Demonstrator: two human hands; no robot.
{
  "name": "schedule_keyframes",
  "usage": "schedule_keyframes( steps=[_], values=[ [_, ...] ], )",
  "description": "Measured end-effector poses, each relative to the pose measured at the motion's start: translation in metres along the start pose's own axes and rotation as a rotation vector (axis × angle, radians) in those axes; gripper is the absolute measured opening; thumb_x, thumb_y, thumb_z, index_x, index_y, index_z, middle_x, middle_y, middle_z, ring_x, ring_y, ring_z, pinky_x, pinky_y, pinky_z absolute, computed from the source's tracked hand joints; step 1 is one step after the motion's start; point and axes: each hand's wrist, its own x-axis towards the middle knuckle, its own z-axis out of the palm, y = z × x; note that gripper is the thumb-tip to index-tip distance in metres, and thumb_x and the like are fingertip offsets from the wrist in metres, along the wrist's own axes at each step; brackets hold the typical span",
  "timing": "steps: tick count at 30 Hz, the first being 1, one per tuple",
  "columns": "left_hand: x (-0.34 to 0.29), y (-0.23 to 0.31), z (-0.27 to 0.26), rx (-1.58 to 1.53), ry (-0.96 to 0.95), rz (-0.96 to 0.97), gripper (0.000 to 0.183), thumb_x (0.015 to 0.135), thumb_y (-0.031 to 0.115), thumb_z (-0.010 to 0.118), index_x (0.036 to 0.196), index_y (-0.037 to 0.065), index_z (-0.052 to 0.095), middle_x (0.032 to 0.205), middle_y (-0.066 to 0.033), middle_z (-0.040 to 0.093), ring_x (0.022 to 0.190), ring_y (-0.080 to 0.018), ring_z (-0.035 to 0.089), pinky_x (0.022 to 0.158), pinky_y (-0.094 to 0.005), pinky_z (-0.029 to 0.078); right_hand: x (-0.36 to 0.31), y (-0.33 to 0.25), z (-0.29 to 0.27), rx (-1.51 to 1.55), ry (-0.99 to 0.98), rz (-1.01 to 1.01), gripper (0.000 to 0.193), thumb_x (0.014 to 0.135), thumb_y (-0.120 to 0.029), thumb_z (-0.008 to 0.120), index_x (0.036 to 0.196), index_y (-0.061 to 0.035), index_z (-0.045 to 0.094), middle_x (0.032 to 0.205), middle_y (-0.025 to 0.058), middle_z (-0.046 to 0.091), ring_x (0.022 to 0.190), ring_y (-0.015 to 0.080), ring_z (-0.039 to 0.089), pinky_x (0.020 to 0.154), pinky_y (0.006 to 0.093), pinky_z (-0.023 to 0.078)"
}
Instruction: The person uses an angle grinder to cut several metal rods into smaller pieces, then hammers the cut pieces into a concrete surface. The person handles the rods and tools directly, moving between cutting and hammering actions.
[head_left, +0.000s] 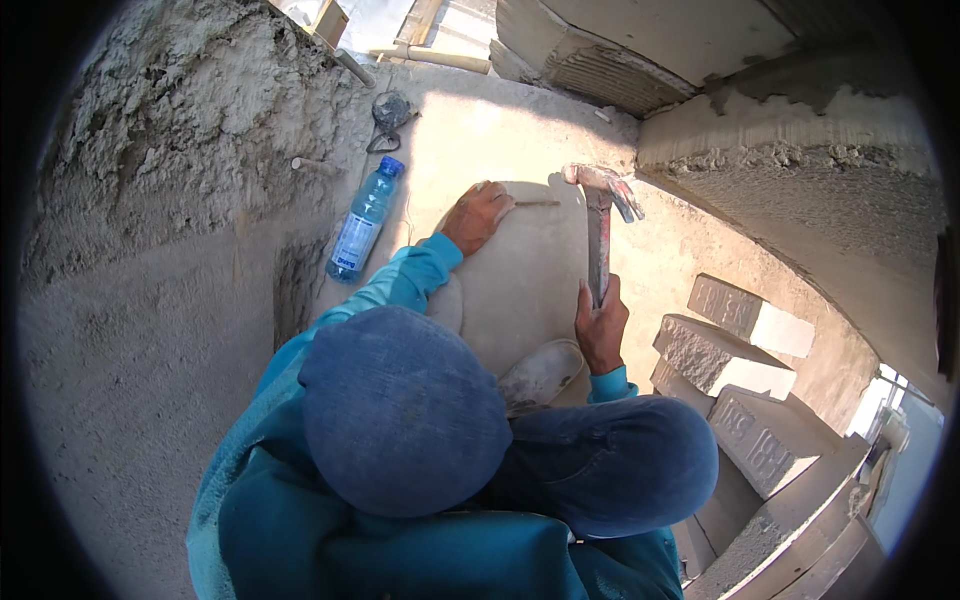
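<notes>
My left hand [478,218] is closed around one end of a thin, straight, nail-like rod [538,203]. The rod points right, just over the dusty concrete floor; I cannot tell whether its tip touches anything. In my right hand [601,325] is a worn claw hammer [599,235], gripped low on its handle. Its head is up at the far end, right of the rod and apart from it, with the claw toward the right. Left of my left hand lies a blue plastic water bottle [362,225] with its cap on.
Several concrete blocks [715,355] are piled on the right. A rough plastered wall [160,200] rises on the left, and a low concrete ledge [800,180] crosses the far right. Beyond the bottle sits a small dark roundish object with a loop [390,112]. My bent knees fill the near middle.
</notes>
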Motion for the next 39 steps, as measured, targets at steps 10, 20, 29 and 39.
schedule_keyframes(
  steps=[10,20,29,39],
  values=[
    [0.001,-0.002,0.002,-0.045,-0.004,-0.010,0.023,0.084,0.004,0.057,0.105,0.002,0.065,0.104,-0.0162,0.062,0.099,-0.0340,0.060,0.092,-0.0420,0.049,-0.001,0.027,0.015,-0.187,-0.128,0.012,0.023,0.091,-0.015,0.061,0.107,-0.0022,0.052,0.088,0.0273,0.066,0.080,0.0462,0.064,0.067,0.0513,0.051],
    [-0.004,-0.003,0.001,-0.025,-0.012,-0.039,0.022,0.084,0.004,0.060,0.105,0.003,0.065,0.103,-0.0141,0.063,0.097,-0.0333,0.062,0.090,-0.0415,0.050,-0.002,-0.040,-0.025,0.085,0.178,-0.172,0.019,0.094,-0.012,0.064,0.099,0.0011,0.053,0.070,0.0145,0.062,0.059,0.0230,0.063,0.055,0.0337,0.048],
    [-0.007,-0.004,0.007,-0.012,-0.044,-0.057,0.018,0.086,0.005,0.057,0.102,0.003,0.066,0.104,-0.0133,0.062,0.103,-0.0307,0.059,0.094,-0.0395,0.047,0.006,0.032,0.006,-0.245,-0.149,-0.036,0.025,0.092,-0.013,0.062,0.111,0.0002,0.052,0.082,0.0302,0.064,0.077,0.0484,0.064,0.060,0.0507,0.050],
    [0.002,-0.003,0.003,0.036,0.019,-0.019,0.019,0.084,0.005,0.057,0.101,0.004,0.066,0.103,-0.0147,0.059,0.104,-0.0338,0.056,0.094,-0.0460,0.043,0.007,-0.041,-0.028,0.074,0.140,-0.136,0.023,0.090,-0.012,0.066,0.107,-0.0005,0.055,0.078,0.0243,0.066,0.069,0.0394,0.068,0.059,0.0417,0.052]
  ],
)
